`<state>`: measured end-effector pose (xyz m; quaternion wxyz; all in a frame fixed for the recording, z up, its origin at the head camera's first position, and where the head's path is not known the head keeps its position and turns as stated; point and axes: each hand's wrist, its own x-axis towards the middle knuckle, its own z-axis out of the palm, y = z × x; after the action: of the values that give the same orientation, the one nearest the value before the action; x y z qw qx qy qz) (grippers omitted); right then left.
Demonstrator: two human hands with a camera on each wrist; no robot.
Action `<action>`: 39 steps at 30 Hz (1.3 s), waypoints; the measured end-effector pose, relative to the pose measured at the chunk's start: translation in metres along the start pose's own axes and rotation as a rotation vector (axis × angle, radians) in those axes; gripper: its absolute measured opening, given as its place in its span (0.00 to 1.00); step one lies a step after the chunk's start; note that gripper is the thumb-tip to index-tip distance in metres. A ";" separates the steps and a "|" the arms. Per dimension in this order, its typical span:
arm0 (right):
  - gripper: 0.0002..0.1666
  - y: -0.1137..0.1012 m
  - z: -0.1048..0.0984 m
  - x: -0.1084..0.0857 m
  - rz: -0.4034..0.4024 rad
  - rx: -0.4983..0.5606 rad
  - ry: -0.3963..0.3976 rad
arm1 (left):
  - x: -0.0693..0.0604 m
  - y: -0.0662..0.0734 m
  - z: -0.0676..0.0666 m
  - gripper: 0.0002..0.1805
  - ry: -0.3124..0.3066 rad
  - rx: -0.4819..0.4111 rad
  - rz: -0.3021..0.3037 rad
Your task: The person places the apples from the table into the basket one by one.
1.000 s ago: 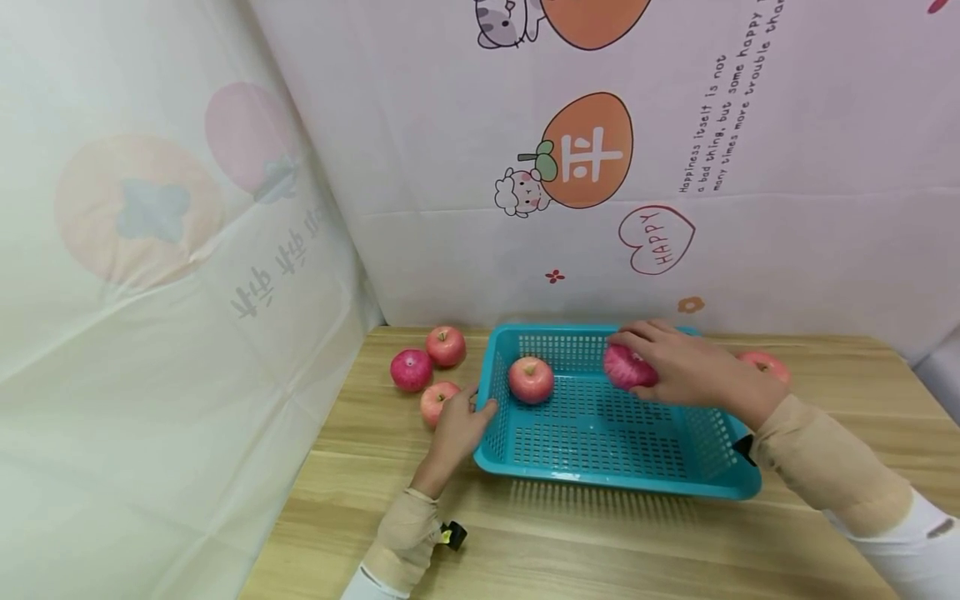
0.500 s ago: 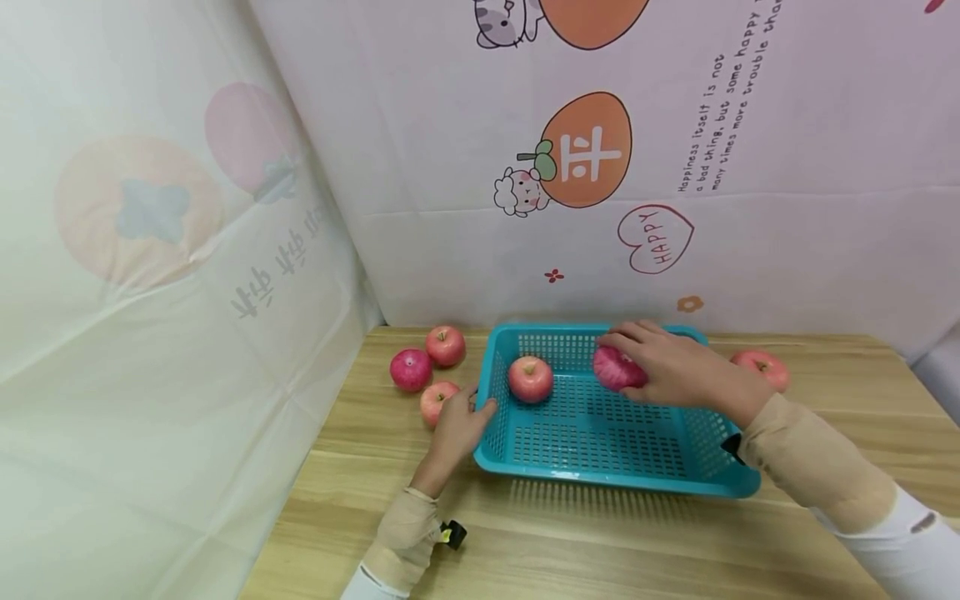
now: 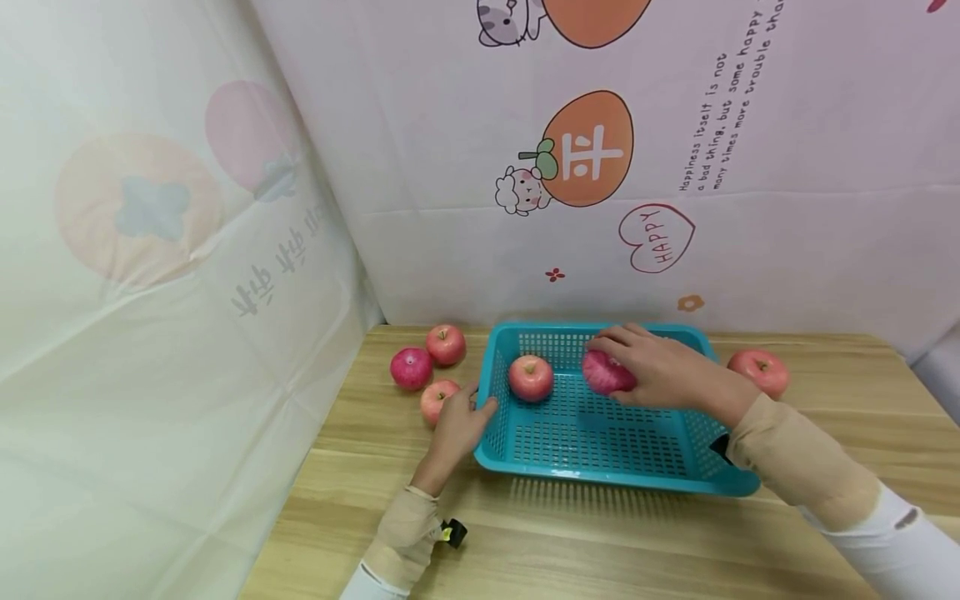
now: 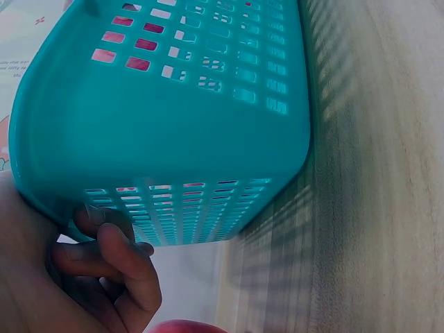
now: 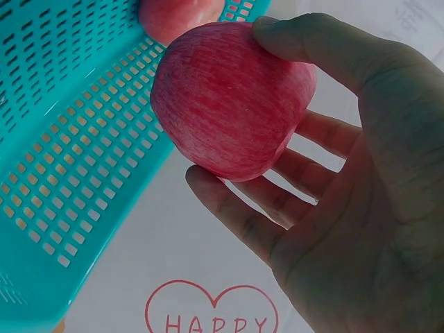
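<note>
A turquoise perforated plastic basket (image 3: pixel 600 478) stands on the wooden table. My left hand (image 3: pixel 459 427) grips its left rim; the left wrist view shows the fingers (image 4: pixel 128 257) curled beneath that rim. My right hand (image 3: pixel 667 371) holds a dark pink apple (image 3: pixel 606 372) over the back middle of the basket. In the right wrist view, thumb and fingertips are spread round this apple (image 5: pixel 232 104), which appears above the basket floor. A lighter red apple (image 3: pixel 530 379) sits inside the basket toward the left, apart from the held one.
Left of the basket lie a dark pink apple (image 3: pixel 411 368), a red apple (image 3: pixel 446 345) behind it and another red apple (image 3: pixel 437 402) beside my left hand. One more apple (image 3: pixel 759 372) lies right of the basket, behind my right forearm. A printed cloth (image 3: pixel 450 250) hangs behind the table.
My right hand has carried the dark pink apple leftward over the basket, nearer the apple inside. The apple on the right shows more fully. My left hand and the basket stay put.
</note>
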<state>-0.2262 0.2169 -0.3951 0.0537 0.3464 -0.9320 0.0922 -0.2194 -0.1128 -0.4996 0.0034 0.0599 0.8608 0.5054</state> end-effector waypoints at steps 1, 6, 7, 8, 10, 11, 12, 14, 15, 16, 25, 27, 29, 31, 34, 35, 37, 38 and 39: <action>0.44 0.000 0.000 0.001 -0.003 0.001 -0.001 | 0.000 0.000 0.000 0.24 -0.002 -0.004 -0.002; 0.43 -0.004 0.002 0.006 -0.008 0.015 -0.013 | 0.000 0.000 0.000 0.24 -0.005 -0.014 -0.012; 0.43 -0.006 0.002 0.007 -0.008 0.019 -0.015 | 0.000 0.000 0.000 0.24 -0.005 -0.014 -0.011; 0.43 -0.007 0.002 0.008 -0.007 0.023 -0.016 | 0.000 0.000 0.000 0.24 -0.004 -0.013 -0.012; 0.43 -0.008 0.002 0.009 -0.002 0.028 -0.021 | 0.000 0.001 0.000 0.24 -0.002 -0.010 -0.013; 0.43 -0.009 0.003 0.010 0.001 0.029 -0.025 | 0.000 0.001 0.000 0.24 -0.001 -0.008 -0.013; 0.43 -0.010 0.003 0.011 0.003 0.034 -0.028 | 0.000 0.000 0.000 0.24 0.000 -0.006 -0.014; 0.43 -0.011 0.004 0.012 0.003 0.037 -0.034 | 0.000 0.000 0.001 0.24 0.002 -0.003 -0.014; 0.43 -0.011 0.004 0.013 0.002 0.037 -0.037 | 0.000 0.000 0.001 0.24 0.002 -0.005 -0.016; 0.43 -0.012 0.005 0.014 0.000 0.038 -0.039 | 0.000 0.000 0.001 0.25 0.000 -0.009 -0.016; 0.43 -0.020 0.012 0.023 -0.033 0.029 -0.046 | 0.001 -0.001 0.001 0.25 -0.009 -0.036 -0.015; 0.43 -0.022 0.013 0.024 -0.033 0.033 -0.054 | 0.000 -0.001 0.001 0.25 -0.011 -0.043 -0.017; 0.44 -0.024 0.014 0.026 -0.032 0.031 -0.060 | 0.000 -0.002 0.001 0.24 -0.013 -0.045 -0.020; 0.44 -0.026 0.015 0.027 -0.033 0.034 -0.069 | 0.000 -0.002 0.001 0.24 -0.015 -0.047 -0.020; 0.45 -0.028 0.017 0.029 -0.032 0.037 -0.083 | 0.001 -0.003 0.001 0.24 -0.013 -0.041 -0.018; 0.45 -0.029 0.017 0.030 -0.031 0.038 -0.088 | 0.001 -0.003 0.001 0.24 -0.012 -0.039 -0.017; 0.46 -0.030 0.018 0.030 -0.029 0.039 -0.095 | 0.001 -0.003 0.001 0.24 -0.010 -0.035 -0.014; 0.46 -0.031 0.019 0.031 -0.030 0.037 -0.097 | 0.001 -0.003 0.001 0.24 -0.008 -0.034 -0.014; 0.46 -0.031 0.020 0.031 -0.032 0.035 -0.099 | 0.001 -0.002 0.001 0.24 -0.008 -0.035 -0.015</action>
<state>-0.2299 0.1697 -0.4049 0.0029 0.3664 -0.9260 0.0905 -0.2201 -0.1125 -0.5020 0.0120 0.0553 0.8522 0.5202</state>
